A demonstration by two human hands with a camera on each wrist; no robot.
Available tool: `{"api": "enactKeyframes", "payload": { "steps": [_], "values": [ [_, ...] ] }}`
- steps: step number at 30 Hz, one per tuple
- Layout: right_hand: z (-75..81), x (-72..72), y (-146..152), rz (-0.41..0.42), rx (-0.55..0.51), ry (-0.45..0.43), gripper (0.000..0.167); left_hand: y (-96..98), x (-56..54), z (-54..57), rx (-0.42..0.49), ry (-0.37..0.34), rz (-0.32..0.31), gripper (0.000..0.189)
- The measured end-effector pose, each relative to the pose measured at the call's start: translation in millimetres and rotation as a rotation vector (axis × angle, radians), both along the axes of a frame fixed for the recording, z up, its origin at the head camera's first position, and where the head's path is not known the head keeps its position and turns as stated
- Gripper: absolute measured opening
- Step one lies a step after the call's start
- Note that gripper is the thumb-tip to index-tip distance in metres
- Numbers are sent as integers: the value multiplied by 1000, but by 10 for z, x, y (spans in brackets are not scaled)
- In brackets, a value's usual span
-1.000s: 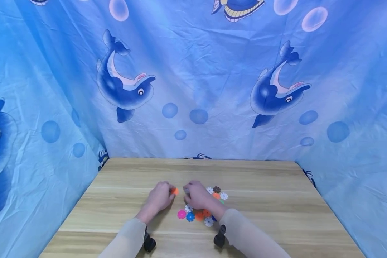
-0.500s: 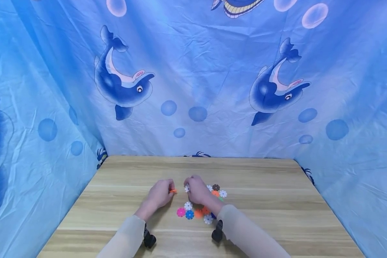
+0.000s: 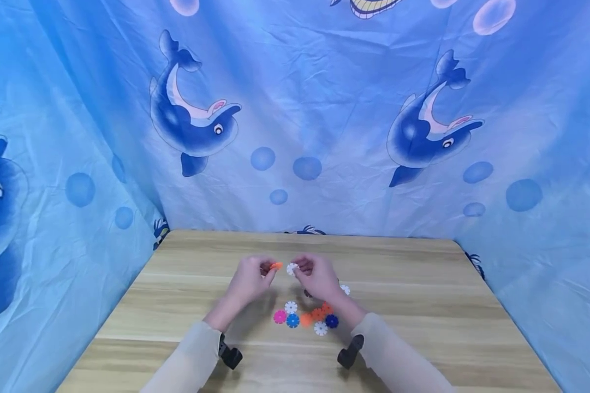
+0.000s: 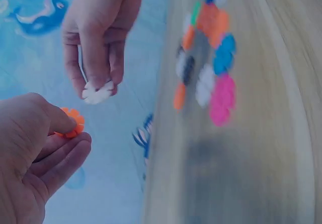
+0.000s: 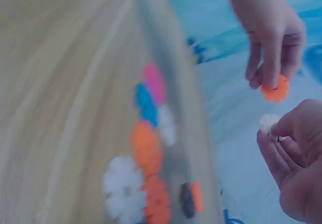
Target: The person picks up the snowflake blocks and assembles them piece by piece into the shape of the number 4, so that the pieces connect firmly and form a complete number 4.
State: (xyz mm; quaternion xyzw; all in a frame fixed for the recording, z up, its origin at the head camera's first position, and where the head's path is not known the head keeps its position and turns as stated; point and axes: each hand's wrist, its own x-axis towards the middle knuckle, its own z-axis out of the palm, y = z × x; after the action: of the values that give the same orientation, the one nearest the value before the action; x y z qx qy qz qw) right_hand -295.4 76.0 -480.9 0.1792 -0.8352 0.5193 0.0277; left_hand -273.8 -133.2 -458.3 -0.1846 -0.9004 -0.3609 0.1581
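Note:
My left hand [image 3: 249,279] pinches an orange notched plastic disc [image 4: 73,122], a snowflake building disc, between thumb and fingers. A white snowflake disc [image 4: 97,92] is pinched by my right hand [image 3: 319,278], its edge turned toward the orange one. Both hands are raised over the table, and a small gap separates the two discs. Below them lie loose discs: a pink disc [image 3: 280,316], a light blue disc [image 3: 292,320], a white disc [image 3: 291,307], a dark blue disc [image 3: 331,321] and several orange ones. My right hand and forearm hide part of the group.
The wooden table [image 3: 177,311] runs back to a blue cloth backdrop [image 3: 275,109] printed with dolphins and bubbles. Another white disc [image 3: 345,289] lies right of my right wrist. A black wrist camera [image 3: 231,357] sits on the left wrist, another [image 3: 349,357] on the right.
Both hands have lifted from the tabletop with their discs and come nearer each other. The orange and white discs now show more clearly at the fingertips. The loose discs stay put.

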Motion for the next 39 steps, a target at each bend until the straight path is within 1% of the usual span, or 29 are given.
{"api": "enactKeyframes", "payload": {
  "steps": [2,4,5,6,8,13,19,22,25,29,32,36,39],
  "values": [
    [113,30,30,0,-166,-119,22,35,31,77,43,28,-13,9],
    [219,57,59,5,-311,-229,27,65,56,133,77,70,-41,9],
    [273,75,73,3,-360,-272,29,81,66,156,91,93,-57,9],
    [317,86,87,1,-390,-295,30,95,75,176,107,114,-73,9],
    [397,108,114,-7,-420,-314,32,122,84,209,133,160,-99,8],
    [547,141,161,-39,-437,-301,30,169,92,282,147,227,-122,7],
    [634,125,214,-69,-437,-299,29,195,61,351,147,269,-139,7],
    [652,103,224,-53,-416,-299,28,199,45,377,149,284,-147,8],
    [650,104,227,-32,-387,-293,28,207,33,377,140,316,-173,10],
    [625,137,244,-28,-365,-301,26,222,39,349,107,345,-192,9],
    [610,188,276,-26,-363,-340,24,230,73,324,98,359,-203,8],
    [623,287,338,-29,-343,-390,25,244,138,295,115,381,-243,7],
    [635,355,386,-26,-310,-400,25,269,191,277,129,390,-275,7]
  ]
}}
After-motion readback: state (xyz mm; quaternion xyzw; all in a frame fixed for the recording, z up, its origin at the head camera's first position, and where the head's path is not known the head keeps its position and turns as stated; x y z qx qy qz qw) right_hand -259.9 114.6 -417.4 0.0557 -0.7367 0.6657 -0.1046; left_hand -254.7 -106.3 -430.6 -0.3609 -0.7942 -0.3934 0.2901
